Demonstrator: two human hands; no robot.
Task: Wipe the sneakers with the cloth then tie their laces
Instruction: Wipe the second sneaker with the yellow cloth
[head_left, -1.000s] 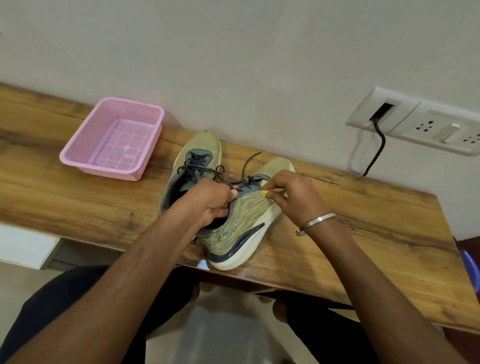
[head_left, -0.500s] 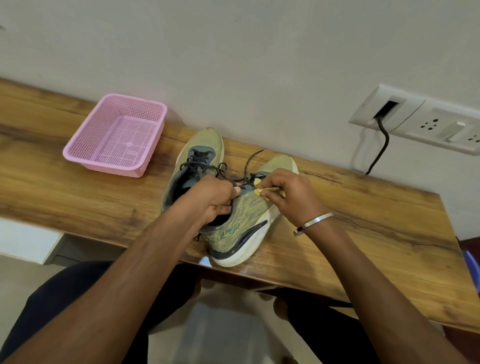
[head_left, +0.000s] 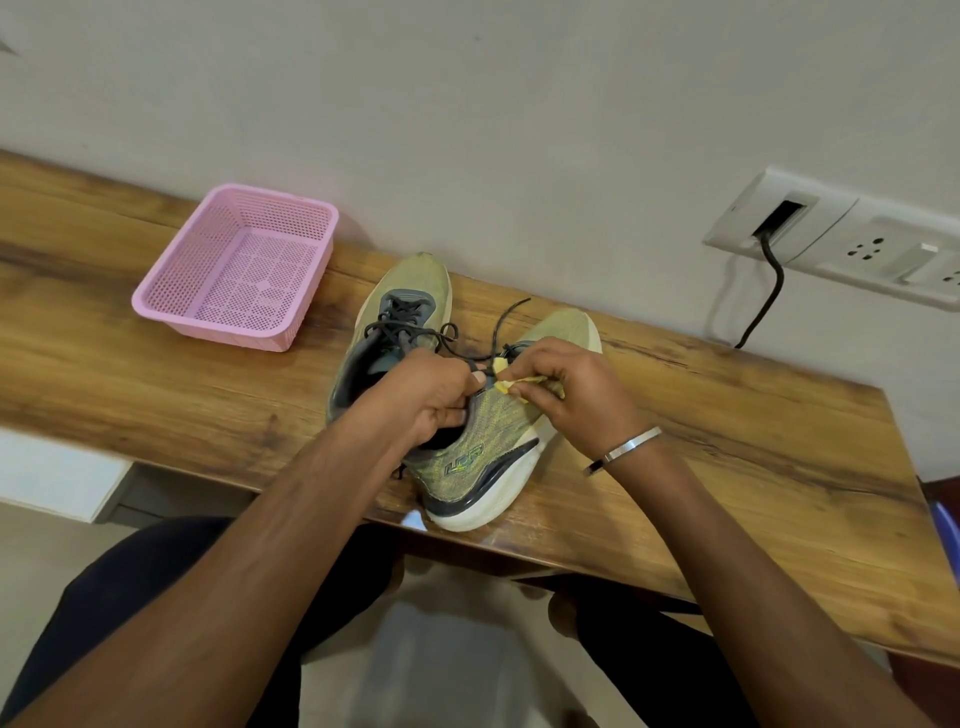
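Two olive-green knit sneakers with white soles stand side by side on the wooden table (head_left: 156, 384). The left sneaker (head_left: 410, 296) has its dark laces tied. The right sneaker (head_left: 483, 457) lies under both hands. My left hand (head_left: 431, 400) grips that shoe at its collar, thumb near the dark laces (head_left: 506, 325). My right hand (head_left: 576, 395) pinches a small yellow cloth (head_left: 506, 382) against the shoe's upper by the laces. One loose lace end sticks up toward the wall.
A pink plastic mesh basket (head_left: 239, 270) sits at the back left of the table. A white socket panel (head_left: 852, 244) with a black cable (head_left: 769, 296) is on the wall at right. The table's front edge runs just under the right sneaker's heel.
Both hands stay on the right sneaker; the right hand with the yellow cloth has shifted slightly along the upper near the laces. The camera view has drifted a little.
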